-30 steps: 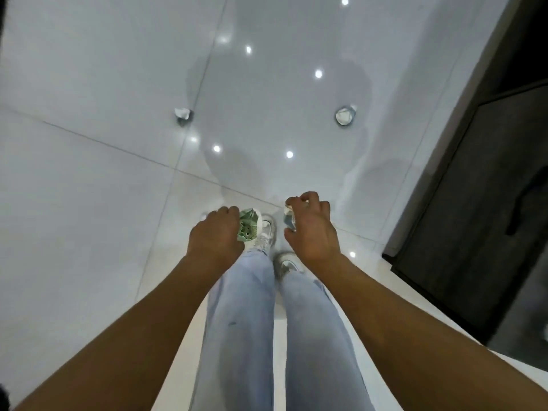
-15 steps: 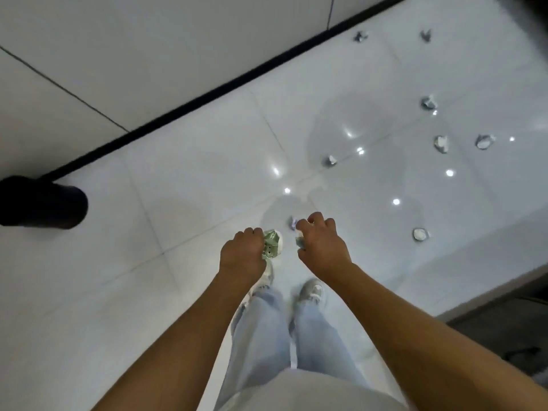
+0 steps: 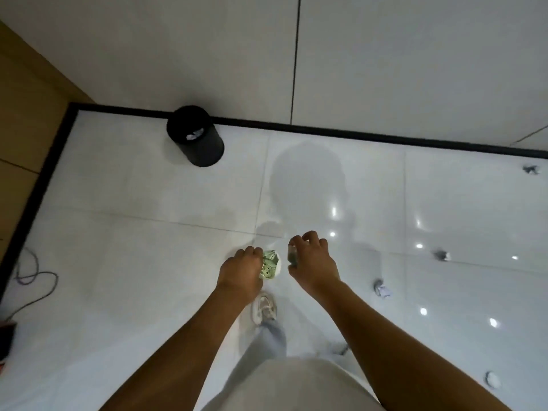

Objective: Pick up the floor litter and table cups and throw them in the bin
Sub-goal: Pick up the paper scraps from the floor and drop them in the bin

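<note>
My left hand (image 3: 240, 269) has its grip closed around a crumpled green-and-white wrapper (image 3: 270, 264), which sticks out on the thumb side. My right hand (image 3: 311, 261) is closed on a small greyish scrap (image 3: 292, 256), pinched at the fingertips; I cannot tell just what it is. Both hands are held out in front of my waist, close together but not touching, with one shoe (image 3: 264, 307) stepping forward under them.

What is new is the view. A second ago I faced open floor with a dark cabinet at my right; half a second ago the bin only edged into sight at the left. Now I have turned, and the black bin (image 3: 195, 136) stands ahead and to my left, upright against the dark skirting at the foot of the wall, well apart from my hands. Some pale litter already lies inside it.

I judge this the carrying step: both loads are secure and only the walk and the drop remain for them. Several crumpled pieces (image 3: 382, 289) lie on the glossy floor (image 3: 148, 262) to my right, one more (image 3: 441, 255) farther out and another (image 3: 530, 169) near the wall, so more trips are needed. A loose cable (image 3: 35, 280) lies on the floor at far left.
</note>
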The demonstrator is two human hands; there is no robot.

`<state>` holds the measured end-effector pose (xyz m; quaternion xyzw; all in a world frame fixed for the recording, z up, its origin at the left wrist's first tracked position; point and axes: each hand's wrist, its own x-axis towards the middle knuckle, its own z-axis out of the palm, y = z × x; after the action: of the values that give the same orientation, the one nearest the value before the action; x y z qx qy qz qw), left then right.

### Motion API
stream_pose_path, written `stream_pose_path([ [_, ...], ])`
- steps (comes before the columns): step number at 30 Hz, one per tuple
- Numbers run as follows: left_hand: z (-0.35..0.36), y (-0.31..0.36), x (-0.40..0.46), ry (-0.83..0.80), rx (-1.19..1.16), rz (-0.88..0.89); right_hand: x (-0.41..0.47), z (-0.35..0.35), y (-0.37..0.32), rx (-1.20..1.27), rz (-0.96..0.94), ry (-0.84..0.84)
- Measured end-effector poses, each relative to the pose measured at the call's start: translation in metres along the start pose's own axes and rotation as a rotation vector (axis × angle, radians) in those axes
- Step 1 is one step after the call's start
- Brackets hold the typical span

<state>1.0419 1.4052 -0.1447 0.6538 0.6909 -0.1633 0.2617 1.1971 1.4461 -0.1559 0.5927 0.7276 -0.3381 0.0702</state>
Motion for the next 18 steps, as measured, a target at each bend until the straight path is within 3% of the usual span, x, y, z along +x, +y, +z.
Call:
stream_pose_path([
  [9,-0.050,-0.155,0.034,0.051,-0.192,-0.176,0.114,-0.003,-0.137,-0.128,-0.138,-0.075],
  [18,-0.130,-0.267,0.146,0.134,-0.310,-0.322,0.281,-0.034,-0.245,-0.175,-0.214,-0.117],
])
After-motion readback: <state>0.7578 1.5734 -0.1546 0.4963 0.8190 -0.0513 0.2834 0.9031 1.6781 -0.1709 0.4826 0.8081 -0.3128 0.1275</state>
